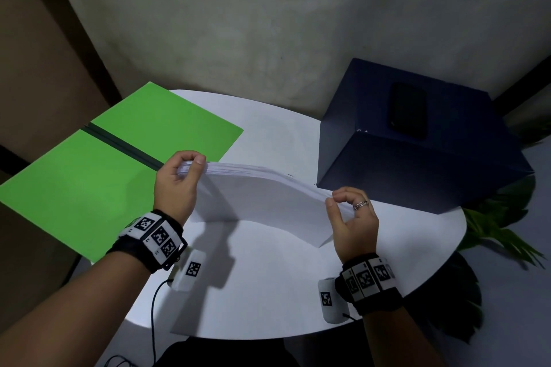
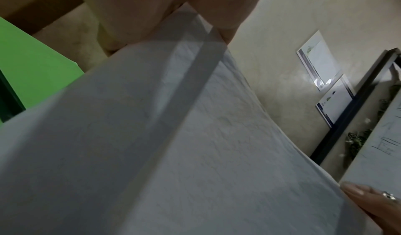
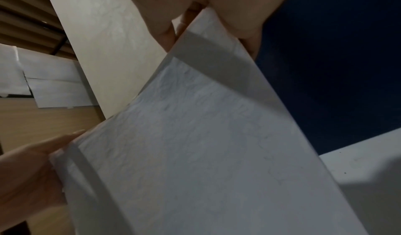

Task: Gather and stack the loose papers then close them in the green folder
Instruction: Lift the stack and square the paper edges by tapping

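My left hand (image 1: 176, 185) and right hand (image 1: 353, 217) each pinch an end of the paper stack (image 1: 268, 199), fingers curled round its edges in a firm grip, holding it above the white counter (image 1: 268, 292). The open green folder (image 1: 98, 170) lies left of the stack, a dark blue box (image 1: 417, 152) right of it.

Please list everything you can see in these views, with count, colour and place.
paper stack: one, white, held on edge over the table, sagging between both hands
green folder: one, green with dark spine, lying open at the table's left, overhanging its edge
table: one, white, round
box: one, dark blue, table's far right
phone: one, black, on top of the box
plant: one, green, right of the table
left hand: grips the stack's left end
right hand: pinches the stack's right end; ring on one finger
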Action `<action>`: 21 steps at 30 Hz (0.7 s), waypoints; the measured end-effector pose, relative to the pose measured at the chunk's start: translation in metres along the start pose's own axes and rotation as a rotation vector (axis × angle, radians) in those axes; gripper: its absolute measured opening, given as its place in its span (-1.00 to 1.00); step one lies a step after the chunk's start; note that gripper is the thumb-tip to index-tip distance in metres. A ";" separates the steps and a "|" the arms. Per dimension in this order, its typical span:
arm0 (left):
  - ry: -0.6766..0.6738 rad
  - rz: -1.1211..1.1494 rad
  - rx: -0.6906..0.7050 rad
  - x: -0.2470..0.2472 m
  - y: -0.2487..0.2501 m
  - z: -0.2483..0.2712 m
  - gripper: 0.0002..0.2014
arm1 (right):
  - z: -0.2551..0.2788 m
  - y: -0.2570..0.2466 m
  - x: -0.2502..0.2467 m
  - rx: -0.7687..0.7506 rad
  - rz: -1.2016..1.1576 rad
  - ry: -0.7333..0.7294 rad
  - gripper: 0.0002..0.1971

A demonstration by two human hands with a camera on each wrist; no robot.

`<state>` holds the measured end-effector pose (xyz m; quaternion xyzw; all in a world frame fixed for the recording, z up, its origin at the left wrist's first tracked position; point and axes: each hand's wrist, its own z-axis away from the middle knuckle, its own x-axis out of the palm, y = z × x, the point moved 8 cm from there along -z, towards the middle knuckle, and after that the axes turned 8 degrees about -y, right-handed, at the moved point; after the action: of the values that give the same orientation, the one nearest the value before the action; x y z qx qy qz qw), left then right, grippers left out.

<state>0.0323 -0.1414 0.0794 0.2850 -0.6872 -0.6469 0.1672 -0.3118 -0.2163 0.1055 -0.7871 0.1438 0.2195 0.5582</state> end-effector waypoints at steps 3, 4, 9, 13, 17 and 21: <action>-0.104 -0.019 -0.025 0.001 -0.004 -0.003 -0.70 | -0.001 -0.004 0.007 -0.027 0.160 -0.110 -0.64; -0.156 -0.048 -0.048 0.002 -0.006 -0.004 -0.56 | -0.003 -0.004 0.010 -0.021 0.261 -0.140 -0.57; -0.241 -0.250 -0.031 0.003 0.035 -0.008 -0.72 | -0.024 -0.019 0.017 0.005 0.714 -0.262 -0.73; -0.428 -0.381 0.373 0.029 0.141 -0.012 -0.80 | -0.040 -0.054 0.044 -0.027 0.483 -0.466 -0.79; -0.270 -0.507 0.673 0.036 0.198 -0.019 -0.51 | -0.057 -0.072 0.052 0.068 0.089 -0.335 -0.87; 0.124 -0.411 0.213 -0.009 0.125 -0.028 0.11 | -0.071 -0.057 0.050 0.263 -0.272 -0.144 -0.88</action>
<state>0.0339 -0.1583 0.2064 0.4739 -0.6676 -0.5726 0.0427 -0.2284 -0.2628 0.1466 -0.7020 0.0234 0.1771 0.6894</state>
